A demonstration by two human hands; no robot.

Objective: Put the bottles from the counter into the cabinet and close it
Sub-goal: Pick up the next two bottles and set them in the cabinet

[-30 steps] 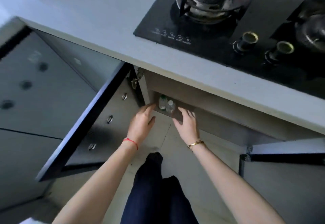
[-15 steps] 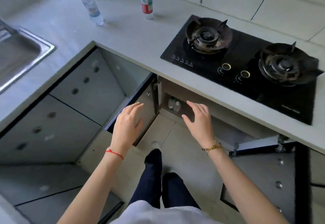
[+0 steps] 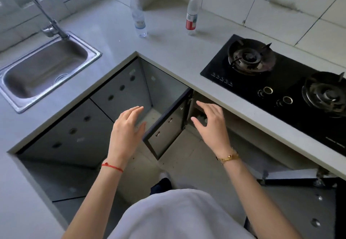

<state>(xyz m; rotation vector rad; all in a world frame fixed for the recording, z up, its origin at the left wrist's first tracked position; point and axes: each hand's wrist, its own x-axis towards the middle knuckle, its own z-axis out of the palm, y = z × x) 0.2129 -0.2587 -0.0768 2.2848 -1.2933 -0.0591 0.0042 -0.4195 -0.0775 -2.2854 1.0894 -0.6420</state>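
Observation:
Two bottles stand upright on the grey counter (image 3: 168, 51) at the back: a clear one with a blue label (image 3: 138, 16) and a red-capped one with a red label (image 3: 192, 13). Below the counter the cabinet's left door (image 3: 166, 126) hangs open. A second door (image 3: 299, 201) is open at the lower right. My left hand (image 3: 127, 132) hovers empty, fingers apart, just left of the left door's edge. My right hand (image 3: 211, 124) is empty too, spread in front of the cabinet opening. It hides most of the bottles (image 3: 203, 118) inside.
A steel sink (image 3: 43, 70) with a curved tap (image 3: 50, 27) sits at the left. A black two-burner gas hob (image 3: 280, 81) fills the counter at the right. Tiled walls meet in the corner behind the bottles. My legs and white top are below.
My head has risen and pulled back, bringing the counter, sink and two bottles into view. Both hands have drawn back out of the cabinet opening, empty.

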